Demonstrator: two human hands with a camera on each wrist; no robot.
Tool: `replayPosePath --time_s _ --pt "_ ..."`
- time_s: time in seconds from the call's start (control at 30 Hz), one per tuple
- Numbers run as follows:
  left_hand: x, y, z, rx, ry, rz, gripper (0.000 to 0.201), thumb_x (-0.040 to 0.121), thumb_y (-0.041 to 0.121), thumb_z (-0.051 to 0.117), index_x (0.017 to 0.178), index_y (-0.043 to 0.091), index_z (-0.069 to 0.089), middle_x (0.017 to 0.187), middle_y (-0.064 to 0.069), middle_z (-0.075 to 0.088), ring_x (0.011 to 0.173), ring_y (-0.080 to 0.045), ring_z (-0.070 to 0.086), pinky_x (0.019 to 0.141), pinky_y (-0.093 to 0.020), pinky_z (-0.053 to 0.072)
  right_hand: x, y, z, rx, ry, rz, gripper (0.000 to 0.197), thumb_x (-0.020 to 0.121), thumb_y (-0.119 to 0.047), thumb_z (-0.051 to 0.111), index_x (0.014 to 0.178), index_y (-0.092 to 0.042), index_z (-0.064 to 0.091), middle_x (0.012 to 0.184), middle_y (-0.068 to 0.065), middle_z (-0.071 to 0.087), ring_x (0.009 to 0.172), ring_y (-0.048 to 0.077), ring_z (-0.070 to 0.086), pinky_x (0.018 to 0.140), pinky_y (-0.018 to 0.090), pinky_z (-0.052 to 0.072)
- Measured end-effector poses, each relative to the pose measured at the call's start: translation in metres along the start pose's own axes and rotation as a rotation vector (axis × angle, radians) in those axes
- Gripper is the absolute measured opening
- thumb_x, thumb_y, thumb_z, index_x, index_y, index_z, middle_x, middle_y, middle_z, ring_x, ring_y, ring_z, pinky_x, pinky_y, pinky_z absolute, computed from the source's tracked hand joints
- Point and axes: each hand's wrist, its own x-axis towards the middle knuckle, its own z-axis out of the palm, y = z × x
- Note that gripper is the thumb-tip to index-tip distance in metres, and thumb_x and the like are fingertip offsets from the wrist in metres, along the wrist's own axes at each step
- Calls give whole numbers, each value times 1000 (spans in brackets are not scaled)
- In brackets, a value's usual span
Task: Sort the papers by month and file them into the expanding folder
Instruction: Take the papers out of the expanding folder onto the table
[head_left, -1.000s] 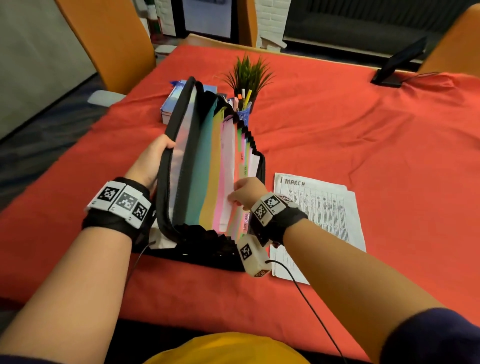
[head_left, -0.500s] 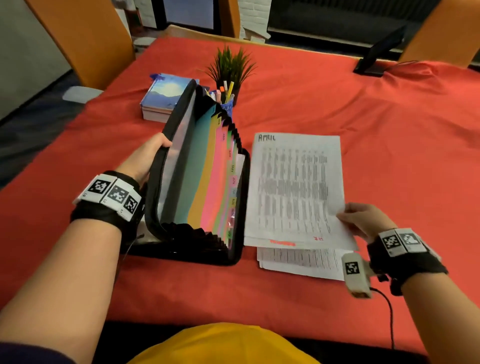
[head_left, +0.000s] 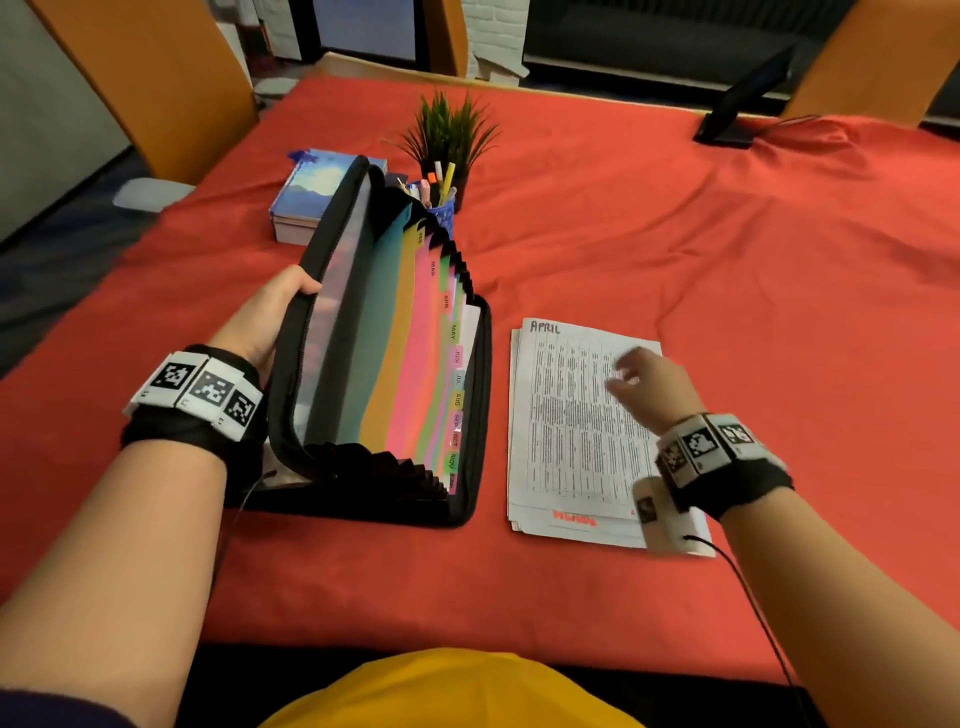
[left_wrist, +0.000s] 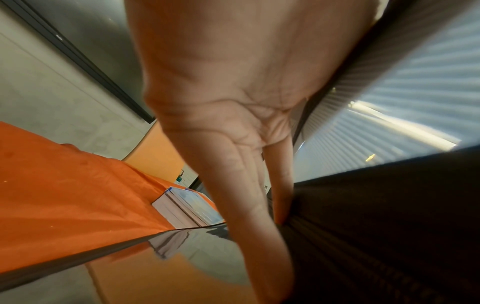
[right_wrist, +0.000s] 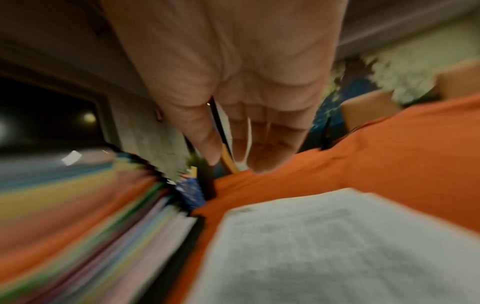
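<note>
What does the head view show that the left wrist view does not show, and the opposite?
Only the head view shows the right hand open above the paper stack headed APRIL, the folder's month tabs, the plant and the pen cup.

Only the left wrist view shows the left hand's palm side and a glossy surface beneath it, mirroring the scene.

Both show the left hand gripping the expanding folder cover, the books and the red cloth.

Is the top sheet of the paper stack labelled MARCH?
No, the top sheet of the paper stack reads APRIL at its upper left corner.
</note>
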Motion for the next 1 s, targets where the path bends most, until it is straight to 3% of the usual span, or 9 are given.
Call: replayPosePath --time_s 0.1,0.23,0.37,0.47,0.63,0.73,0.83,0.9,1.0 --pt "9 -8 -13 -68 -64 -34 37 56 54 59 64 21 45 48 1 36 34 -16 32 38 -18 25 -1 -68 17 340 -109 -149 23 88 -12 58 109 -6 58 95 7 66 79 20 64 79 36 54" --pt "24 -20 -34 -96 -65 -25 42 49 54 67 71 22 50 72 -7 39 52 -21 37 49 -28 27 -8 -127 57 535 -316 -145 32 87 -10 60 117 -5 51 81 8 65 69 21 65 73 37 58" --pt "1 -7 -34 -153 37 18 28 73 42 55 63 17 47 55 -2 41 39 -14 38 40 -25 28 -7 -150 83 401 -409 -60 42 81 -33 68 109 -8 50 83 9 64 63 21 64 73 37 58" --pt "0 -9 -37 -226 45 27 32 81 37 50 57 16 50 49 -1 42 34 -11 38 36 -23 27 -3 -159 88 260 -411 -23 44 79 -48 66 85 -5 55 74 10 64 60 22 60 69 36 56" --pt "-2 -4 -26 -281 -49 36 77 97 20 29 23 8 49 26 0 41 20 -4 37 25 -12 26 7 -173 90 336 -507 49 37 83 -37 64 69 -9 46 63 5 46 50 17 44 47 26 40" --pt "-1 -2 -27 -319 -52 32 77 97 20 28 25 8 51 27 0 42 21 -4 39 24 -11 26 14 -171 92 743 -592 267 37 91 -41 49 67 -14 41 63 2 39 47 16 35 46 23 32" --pt "1 -3 -30 -366 -75 31 75 97 21 28 27 9 53 28 0 44 22 -5 40 25 -11 27 16 -161 93 1050 -530 419 24 88 -21 42 67 -11 45 64 4 43 48 16 28 51 24 31" --pt "-1 -2 -29 -380 -87 31 74 96 21 28 28 9 54 30 0 46 23 -5 42 27 -11 30 16 -156 94 1117 -503 439 17 83 -11 41 67 -8 46 66 7 47 48 16 27 51 25 34" --pt "-1 -1 -29 -420 -99 10 71 96 21 30 32 11 59 36 1 52 29 -6 48 33 -11 37 18 -157 97 922 -509 320 15 83 -19 58 78 -6 55 69 6 50 46 16 35 49 25 40"
